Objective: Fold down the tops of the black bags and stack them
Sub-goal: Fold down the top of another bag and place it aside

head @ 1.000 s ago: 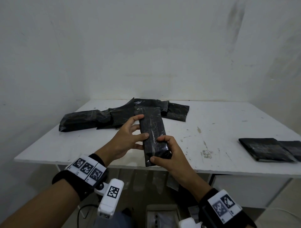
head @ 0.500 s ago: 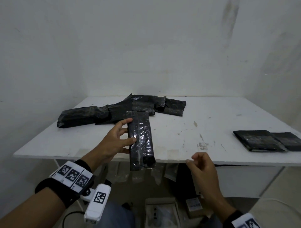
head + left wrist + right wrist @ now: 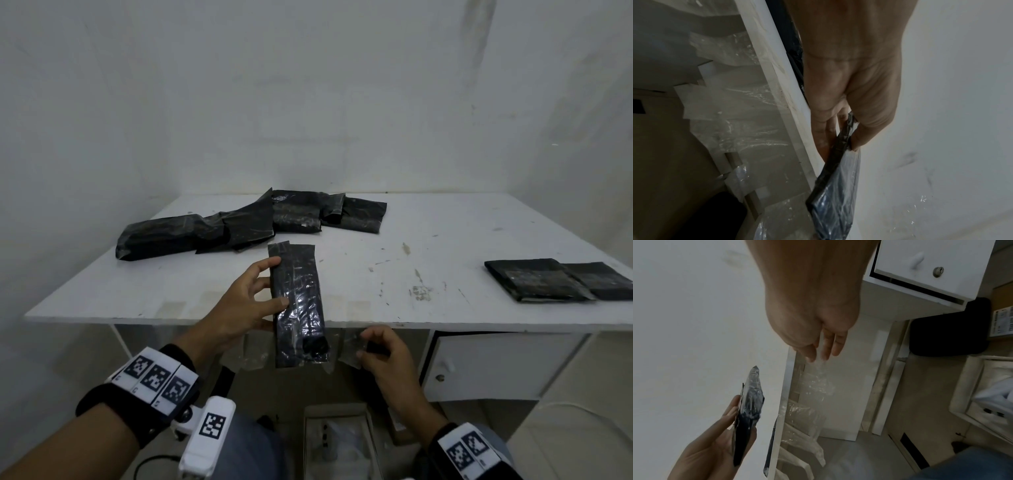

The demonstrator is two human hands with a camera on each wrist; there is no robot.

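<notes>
Left grip pinches the long black bag at 6 o'clock over the counter edge; right grip hangs empty, fingers loosely curled. Crease its top flat, then stack at 3 o'clock.

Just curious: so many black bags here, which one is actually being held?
The long upright bag at the table's front edge: the left hand pinches it; the others lie on the table.

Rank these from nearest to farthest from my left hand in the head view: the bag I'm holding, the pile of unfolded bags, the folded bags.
1. Held bag, in the left hand.
2. Unfolded pile, back left.
3. Folded bags, far right.
</notes>
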